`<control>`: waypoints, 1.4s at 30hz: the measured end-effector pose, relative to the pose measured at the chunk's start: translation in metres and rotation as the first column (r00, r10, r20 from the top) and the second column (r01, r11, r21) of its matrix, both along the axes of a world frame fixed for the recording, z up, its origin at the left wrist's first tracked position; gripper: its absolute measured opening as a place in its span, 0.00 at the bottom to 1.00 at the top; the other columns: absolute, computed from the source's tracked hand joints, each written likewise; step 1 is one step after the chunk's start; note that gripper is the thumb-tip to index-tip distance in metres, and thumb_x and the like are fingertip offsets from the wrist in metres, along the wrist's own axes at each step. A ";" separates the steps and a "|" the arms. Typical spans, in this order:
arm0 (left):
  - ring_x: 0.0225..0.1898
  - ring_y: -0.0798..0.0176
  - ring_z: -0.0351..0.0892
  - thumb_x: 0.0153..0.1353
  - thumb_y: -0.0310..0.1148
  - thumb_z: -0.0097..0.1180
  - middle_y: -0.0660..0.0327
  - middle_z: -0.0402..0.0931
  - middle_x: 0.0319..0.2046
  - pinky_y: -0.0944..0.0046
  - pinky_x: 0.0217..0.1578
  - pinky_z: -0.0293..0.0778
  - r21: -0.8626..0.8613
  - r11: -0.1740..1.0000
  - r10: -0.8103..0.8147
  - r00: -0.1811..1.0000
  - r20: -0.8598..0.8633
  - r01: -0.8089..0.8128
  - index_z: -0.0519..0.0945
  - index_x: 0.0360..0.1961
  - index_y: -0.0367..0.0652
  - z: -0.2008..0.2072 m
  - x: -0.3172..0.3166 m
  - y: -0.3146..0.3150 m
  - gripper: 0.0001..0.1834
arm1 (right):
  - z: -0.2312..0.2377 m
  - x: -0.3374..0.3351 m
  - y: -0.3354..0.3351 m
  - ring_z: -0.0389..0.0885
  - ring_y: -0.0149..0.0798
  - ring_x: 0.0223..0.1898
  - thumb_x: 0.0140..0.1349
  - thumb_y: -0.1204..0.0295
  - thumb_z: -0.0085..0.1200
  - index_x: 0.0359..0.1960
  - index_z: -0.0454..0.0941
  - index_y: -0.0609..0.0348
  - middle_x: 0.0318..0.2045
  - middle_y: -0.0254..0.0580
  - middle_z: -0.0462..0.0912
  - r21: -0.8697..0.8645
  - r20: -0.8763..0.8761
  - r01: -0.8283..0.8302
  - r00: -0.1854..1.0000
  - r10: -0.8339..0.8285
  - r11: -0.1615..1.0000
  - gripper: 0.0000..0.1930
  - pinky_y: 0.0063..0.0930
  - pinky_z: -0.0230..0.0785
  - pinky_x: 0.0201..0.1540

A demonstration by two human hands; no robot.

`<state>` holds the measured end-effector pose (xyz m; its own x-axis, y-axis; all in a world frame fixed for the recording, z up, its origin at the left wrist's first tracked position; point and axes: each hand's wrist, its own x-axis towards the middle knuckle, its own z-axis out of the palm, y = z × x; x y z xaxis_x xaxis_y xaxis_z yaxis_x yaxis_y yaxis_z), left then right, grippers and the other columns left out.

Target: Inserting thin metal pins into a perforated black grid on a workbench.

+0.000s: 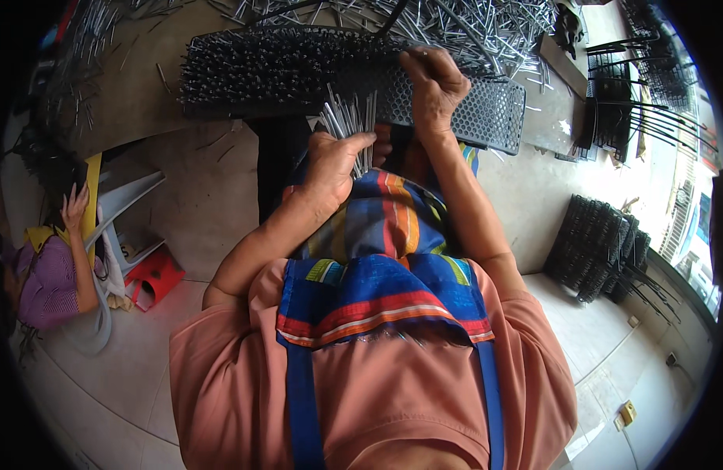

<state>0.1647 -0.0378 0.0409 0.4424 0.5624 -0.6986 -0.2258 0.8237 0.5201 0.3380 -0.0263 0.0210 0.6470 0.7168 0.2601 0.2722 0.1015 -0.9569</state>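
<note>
My left hand (328,166) is closed around a bundle of thin metal rods (348,117), which stand up out of the fist over my lap. My right hand (438,90) is above a long black perforated rack (491,113), its fingers curled and pinched together. Whatever lies between those fingertips is hidden. Dark upright rods (260,70) fill the rack's holes densely on its left side. On its right, the round holes stand bare. A striped cloth apron (361,219) covers my lap beneath the bundle.
Loose metal rods (487,31) lie heaped across the back of the table. More black racks (612,117) with long handles stand at the right, and others (589,243) are stacked on the floor. At the left sits another person (52,270) by a red container (154,282).
</note>
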 end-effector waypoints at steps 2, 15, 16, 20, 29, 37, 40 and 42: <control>0.26 0.58 0.84 0.56 0.18 0.57 0.50 0.84 0.31 0.63 0.25 0.81 -0.028 1.000 0.004 1.000 -0.009 -0.004 0.82 0.37 0.31 0.001 -0.001 0.002 0.08 | -0.003 -0.003 0.001 0.77 0.23 0.31 0.51 0.84 0.64 0.30 0.84 0.64 0.29 0.31 0.82 0.011 0.017 -0.057 0.998 0.056 0.998 0.05 0.16 0.70 0.37; 0.25 0.58 0.84 0.54 0.19 0.60 0.51 0.83 0.29 0.63 0.24 0.79 -0.096 0.992 0.076 0.997 -0.005 -0.076 0.83 0.33 0.29 0.000 0.004 0.005 0.05 | 0.006 -0.007 0.015 0.82 0.36 0.25 0.51 0.75 0.65 0.30 0.85 0.60 0.24 0.42 0.83 -0.231 0.561 -0.014 0.815 0.145 0.973 0.05 0.26 0.71 0.29; 0.25 0.58 0.84 0.54 0.19 0.60 0.51 0.83 0.29 0.63 0.24 0.79 -0.098 0.992 0.076 0.997 -0.007 -0.076 0.83 0.33 0.29 0.000 0.003 0.006 0.05 | 0.010 -0.009 0.014 0.82 0.36 0.25 0.51 0.75 0.65 0.30 0.85 0.60 0.24 0.42 0.83 -0.232 0.560 -0.015 0.815 0.146 0.973 0.05 0.26 0.71 0.29; 0.26 0.58 0.84 0.55 0.19 0.60 0.52 0.83 0.30 0.62 0.24 0.80 -0.058 0.993 0.106 0.993 0.052 -0.103 0.82 0.37 0.32 0.002 0.004 0.006 0.07 | 0.023 -0.001 0.000 0.81 0.32 0.24 0.53 0.73 0.64 0.29 0.83 0.63 0.20 0.39 0.81 -0.526 0.271 -0.180 0.891 0.364 0.831 0.06 0.25 0.69 0.28; 0.29 0.58 0.85 0.57 0.19 0.57 0.51 0.84 0.32 0.62 0.28 0.82 -0.060 0.997 0.052 0.998 0.022 -0.051 0.81 0.39 0.34 0.001 0.000 0.003 0.08 | 0.036 -0.002 -0.023 0.64 0.19 0.18 0.55 0.74 0.63 0.25 0.82 0.60 0.17 0.27 0.75 -0.534 -0.530 -0.457 0.836 0.140 0.712 0.05 0.17 0.53 0.21; 0.28 0.61 0.84 0.54 0.16 0.55 0.53 0.84 0.29 0.64 0.31 0.82 -0.027 0.950 -0.310 0.950 0.026 0.311 0.82 0.36 0.33 -0.010 -0.029 -0.022 0.09 | 0.005 0.011 -0.006 0.75 0.22 0.29 0.52 0.83 0.64 0.31 0.84 0.63 0.27 0.31 0.82 0.018 -0.073 0.041 0.997 -0.040 0.999 0.05 0.15 0.67 0.33; 0.28 0.60 0.84 0.54 0.15 0.55 0.51 0.83 0.29 0.64 0.31 0.82 -0.016 0.969 -0.247 0.969 -0.012 0.247 0.81 0.34 0.31 -0.005 -0.028 -0.020 0.07 | -0.002 0.007 -0.007 0.78 0.23 0.33 0.51 0.83 0.64 0.30 0.84 0.63 0.30 0.32 0.83 0.016 -0.032 0.011 0.999 -0.010 1.000 0.05 0.16 0.70 0.36; 0.28 0.60 0.85 0.54 0.16 0.56 0.50 0.84 0.29 0.65 0.30 0.81 -0.016 0.978 -0.211 0.977 -0.024 0.210 0.82 0.33 0.29 0.000 -0.024 -0.016 0.06 | -0.002 0.004 -0.008 0.78 0.25 0.27 0.49 0.82 0.65 0.29 0.83 0.64 0.26 0.36 0.82 -0.011 0.111 0.019 0.994 -0.017 1.000 0.06 0.18 0.70 0.32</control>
<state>0.1407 -0.0541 0.0409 0.5318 0.4489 -0.7181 -0.0335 0.8584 0.5119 0.3418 -0.0344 0.0186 0.6275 0.7088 0.3222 0.3782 0.0843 -0.9219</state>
